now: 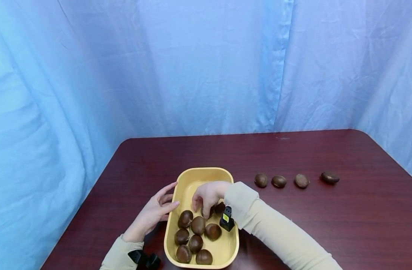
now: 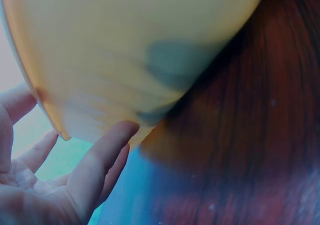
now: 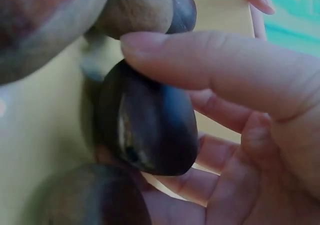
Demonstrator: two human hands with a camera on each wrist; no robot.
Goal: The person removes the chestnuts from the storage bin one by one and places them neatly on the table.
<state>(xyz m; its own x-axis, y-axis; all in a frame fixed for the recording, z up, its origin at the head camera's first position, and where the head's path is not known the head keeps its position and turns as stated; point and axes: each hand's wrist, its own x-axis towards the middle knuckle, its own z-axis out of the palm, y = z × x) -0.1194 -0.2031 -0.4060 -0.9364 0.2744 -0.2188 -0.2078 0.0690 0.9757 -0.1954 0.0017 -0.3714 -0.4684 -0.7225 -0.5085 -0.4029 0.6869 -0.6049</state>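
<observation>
My right hand (image 1: 209, 195) reaches down into a yellow plastic tray (image 1: 206, 172). In the right wrist view, its thumb and fingers pinch a glossy dark brown chestnut (image 3: 155, 127) from opposite sides. Several more chestnuts (image 1: 198, 225) lie in the near half of the tray, and another chestnut (image 1: 220, 208) sits by the right wrist. At the tray's left side, my left hand (image 1: 155, 212) rests with extended, spread fingers against the rim and outer wall. The left wrist view shows its fingers touching the pale wall (image 2: 100, 60).
Right of the tray, several chestnuts (image 1: 279, 181) stand in a spaced row on the dark red wooden table (image 1: 293, 221). Blue curtains (image 1: 206, 67) hang behind the table and along its sides. Small black cameras (image 1: 227, 219) are strapped at both wrists.
</observation>
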